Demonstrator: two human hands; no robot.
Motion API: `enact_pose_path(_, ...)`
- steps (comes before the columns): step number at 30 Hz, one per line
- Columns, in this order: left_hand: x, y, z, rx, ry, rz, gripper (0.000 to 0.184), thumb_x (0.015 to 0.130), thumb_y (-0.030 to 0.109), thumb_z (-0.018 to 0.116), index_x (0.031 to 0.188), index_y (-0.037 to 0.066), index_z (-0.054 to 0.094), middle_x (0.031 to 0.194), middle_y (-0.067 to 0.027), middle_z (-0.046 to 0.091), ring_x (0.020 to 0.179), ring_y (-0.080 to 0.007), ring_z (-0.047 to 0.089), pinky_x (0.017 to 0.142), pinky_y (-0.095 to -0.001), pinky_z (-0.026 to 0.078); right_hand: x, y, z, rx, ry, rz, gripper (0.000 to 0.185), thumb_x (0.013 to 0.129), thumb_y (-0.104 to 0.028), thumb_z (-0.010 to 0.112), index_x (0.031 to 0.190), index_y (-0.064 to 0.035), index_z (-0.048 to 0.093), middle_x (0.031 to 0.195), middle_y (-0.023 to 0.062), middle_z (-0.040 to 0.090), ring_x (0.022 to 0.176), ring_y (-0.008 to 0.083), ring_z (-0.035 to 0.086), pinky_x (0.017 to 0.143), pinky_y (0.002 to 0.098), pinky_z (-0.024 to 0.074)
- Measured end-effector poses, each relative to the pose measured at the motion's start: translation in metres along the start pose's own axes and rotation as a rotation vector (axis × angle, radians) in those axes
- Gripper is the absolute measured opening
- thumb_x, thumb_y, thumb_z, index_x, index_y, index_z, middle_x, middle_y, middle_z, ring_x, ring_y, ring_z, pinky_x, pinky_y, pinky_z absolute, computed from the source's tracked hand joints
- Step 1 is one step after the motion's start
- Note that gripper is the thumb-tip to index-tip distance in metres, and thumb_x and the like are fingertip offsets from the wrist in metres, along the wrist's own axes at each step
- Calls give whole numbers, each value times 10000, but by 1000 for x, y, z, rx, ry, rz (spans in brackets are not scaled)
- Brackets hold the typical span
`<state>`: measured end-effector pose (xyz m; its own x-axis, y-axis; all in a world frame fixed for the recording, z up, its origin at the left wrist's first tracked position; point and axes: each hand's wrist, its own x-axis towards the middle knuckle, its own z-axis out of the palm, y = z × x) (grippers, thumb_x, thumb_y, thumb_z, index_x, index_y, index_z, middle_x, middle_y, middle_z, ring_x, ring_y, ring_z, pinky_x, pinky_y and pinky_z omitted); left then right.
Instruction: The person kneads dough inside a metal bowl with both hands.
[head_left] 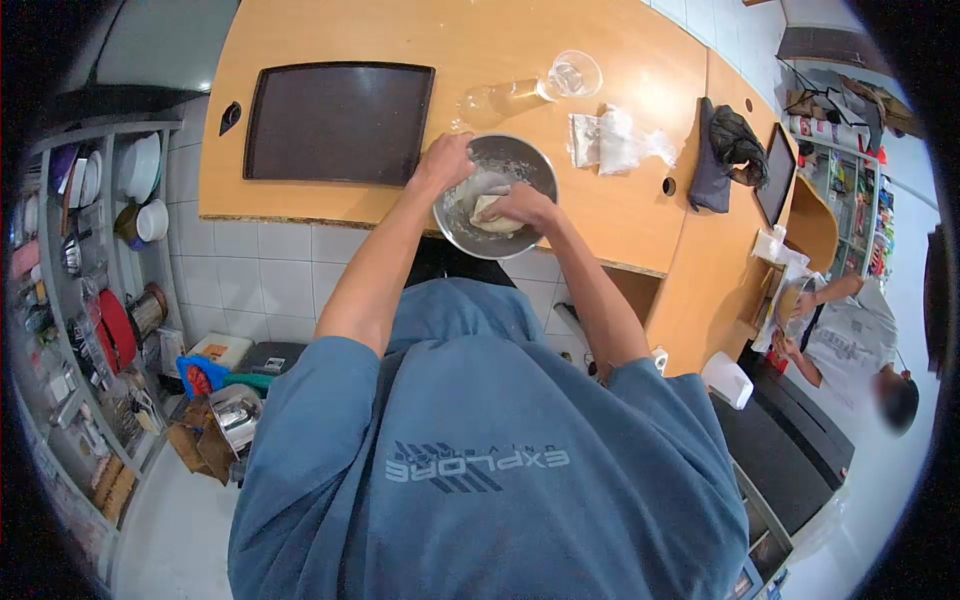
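A metal mixing bowl (548, 178) sits at the front edge of the wooden table, tilted a little toward me. Its inside wall is smeared with pale flour or batter. My left hand (450, 160) is closed over the bowl's left rim. Inside the bowl, my right hand (520, 206) has its fingers curled on a pale lump of dough (490, 215), partly hiding it. Just beyond the bowl are a clear bottle (505, 98) lying on its side and a clear plastic cup (577, 74).
A dark baking tray (340, 122) lies left of the bowl on the wooden table (480, 30). Clear plastic bags (622, 140) and a dark cloth (708, 160) are to the right. Another person (850, 325) works at the far right. Shelves (90, 300) line the left wall.
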<state>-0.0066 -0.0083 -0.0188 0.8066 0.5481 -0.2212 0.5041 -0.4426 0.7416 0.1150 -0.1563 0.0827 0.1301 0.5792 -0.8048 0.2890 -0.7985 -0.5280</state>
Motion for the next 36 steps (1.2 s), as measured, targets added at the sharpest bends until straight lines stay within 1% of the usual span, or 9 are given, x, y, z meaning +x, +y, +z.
enact_pose_path(3, -1, -1, 1, -13, 20, 2, 186, 802, 76, 615, 964, 9, 678, 881, -292, 693, 888, -468, 678, 809, -534, 549, 35, 22, 18, -297, 163, 39, 595, 659, -455, 840, 1027, 7, 765, 1049, 263, 731, 944, 354, 733, 847, 431, 586)
enact_pose_path(6, -3, 3, -1, -5, 21, 2, 234, 800, 59, 600, 1009, -18, 673, 882, -303, 684, 883, -473, 673, 811, -536, 536, 38, 16, 36, -362, 269, 132, 560, 742, -443, 784, 1108, -21, 744, 1120, 286, 703, 1114, 401, 672, 909, 473, 560)
enact_pose_path(9, -2, 5, -1, 21, 10, -6, 260, 809, 58, 599, 1045, -30, 664, 886, -309, 680, 884, -479, 670, 812, -541, 531, 41, 14, 64, -506, 537, -12, 386, 803, -343, 716, 1009, -18, 748, 1043, 240, 723, 1059, 390, 682, 855, 532, 562)
enact_pose_path(12, -3, 9, -5, 13, -7, -29, 261, 821, 69, 608, 1060, -24, 658, 894, -313, 679, 894, -486, 667, 810, -551, 530, 44, 19, 83, -568, 757, -241, 262, 790, -264, 683, 873, -16, 709, 890, 213, 709, 873, 405, 679, 781, 510, 561)
enact_pose_path(15, -5, 11, -7, -8, -8, -25, 257, 829, 80, 616, 1065, -14, 654, 897, -318, 677, 905, -490, 666, 806, -558, 529, 50, 31, 93, -612, 921, -382, 225, 815, -267, 675, 835, -43, 668, 880, 183, 683, 886, 368, 657, 757, 501, 532)
enact_pose_path(21, -5, 12, -7, 24, -35, -64, 276, 827, 74, 612, 1084, -12, 663, 885, -327, 674, 897, -494, 666, 808, -548, 537, 69, 32, 80, -622, 876, -401, 184, 862, -241, 624, 828, -63, 596, 884, 158, 647, 899, 353, 641, 749, 504, 512)
enact_pose_path(27, -7, 13, -7, 14, -16, -36, 296, 819, 74, 613, 1091, -28, 672, 898, -336, 674, 897, -497, 667, 818, -548, 538, 79, 31, 80, -606, 884, -310, 222, 877, -274, 618, 916, -57, 645, 964, 142, 673, 975, 330, 656, 757, 480, 558)
enact_pose_path(33, -5, 14, -9, 21, -15, -31, 316, 809, 60, 610, 1104, -31, 674, 890, -328, 677, 893, -491, 668, 820, -544, 540, 74, 30, 48, -183, 569, -152, 340, 923, -320, 606, 994, 3, 685, 922, 290, 698, 910, 472, 676, 814, 548, 537)
enact_pose_path(36, -7, 13, -8, 10, -11, -13, 316, 802, 59, 609, 1097, -35, 673, 881, -322, 678, 883, -489, 669, 819, -542, 541, 72, 50, 39, -135, 593, -284, 369, 918, -345, 633, 1047, -4, 695, 903, 319, 684, 903, 499, 664, 834, 553, 524)
